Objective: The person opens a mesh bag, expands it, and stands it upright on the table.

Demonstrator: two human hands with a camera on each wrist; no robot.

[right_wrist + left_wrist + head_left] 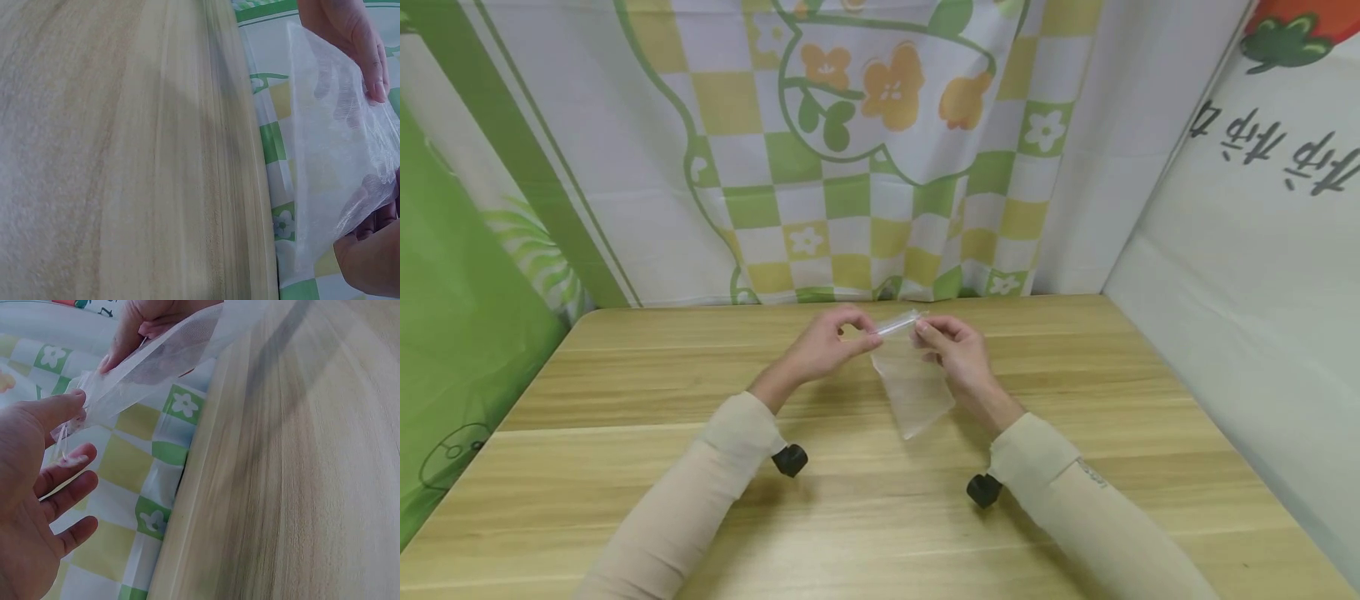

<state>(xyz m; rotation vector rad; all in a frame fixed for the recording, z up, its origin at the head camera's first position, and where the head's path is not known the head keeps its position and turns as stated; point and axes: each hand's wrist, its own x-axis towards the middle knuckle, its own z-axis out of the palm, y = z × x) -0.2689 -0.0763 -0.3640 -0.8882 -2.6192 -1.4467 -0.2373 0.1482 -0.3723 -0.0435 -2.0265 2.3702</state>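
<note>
A sheer, whitish mesh bag [913, 387] hangs from both hands above the table, its gathered or folded top edge uppermost. The left hand [831, 343] pinches the top's left end between thumb and index finger; in the left wrist view the other fingers of that hand [44, 481] are spread. At the top's right end, the right hand [958, 354] pinches with thumb and fingers. The right wrist view shows the bag [328, 150] spread flat and see-through, with the right hand's [375, 250] fingers partly behind it.
The wooden table [865, 517] lies below both forearms. Behind its far edge hangs a checkered curtain [850, 200]; a green cloth [467, 292] is at the left and a white printed one [1240, 250] at the right. Small black devices [790, 460] are at both wrists.
</note>
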